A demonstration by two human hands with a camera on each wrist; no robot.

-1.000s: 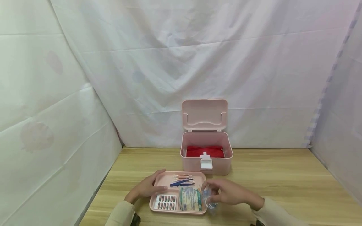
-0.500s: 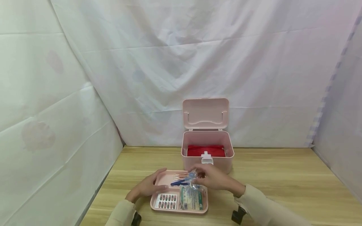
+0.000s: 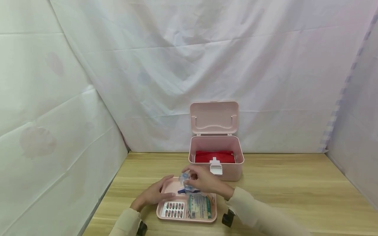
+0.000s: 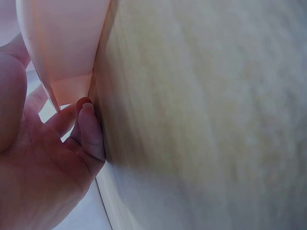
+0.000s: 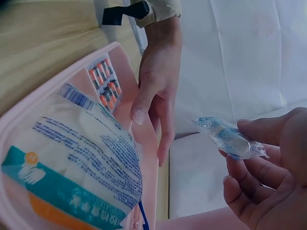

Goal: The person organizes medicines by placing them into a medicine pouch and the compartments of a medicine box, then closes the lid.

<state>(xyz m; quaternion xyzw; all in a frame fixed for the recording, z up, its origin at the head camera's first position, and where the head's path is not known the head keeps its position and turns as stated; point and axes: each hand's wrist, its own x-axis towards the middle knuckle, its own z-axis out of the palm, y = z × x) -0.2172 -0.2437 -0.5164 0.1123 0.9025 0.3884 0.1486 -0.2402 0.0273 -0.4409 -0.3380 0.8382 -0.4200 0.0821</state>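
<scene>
My left hand (image 3: pixel 152 194) grips the left side of a pink compartment tray (image 3: pixel 169 187), thumb over the rim and fingers along the outside wall, as the left wrist view (image 4: pixel 43 167) shows. Over the tray's upper compartment, my right hand (image 3: pixel 203 179) pinches a small clear packet with blue print (image 5: pixel 225 136) between thumb and fingers; what it contains is unclear. Blue tweezers (image 3: pixel 181 191) lie partly hidden beneath that hand. A capsule blister pack (image 3: pixel 174 210) fills the tray's lower left compartment. At lower right lies a larger plastic packet with a green band (image 3: pixel 199 206).
Behind the tray stands a pink box (image 3: pixel 228 172) with its lid (image 3: pixel 214 117) raised and a white latch (image 3: pixel 216 167) in front. Inside lies a red pouch (image 3: pixel 215 157). White cloth (image 3: pixel 165 75) hangs behind and beside the wooden table (image 3: pixel 283 183).
My right hand has carried the small clear packet from the tray's right edge leftward and away from me, over the upper compartment. The left hand has stayed at the tray's left side.
</scene>
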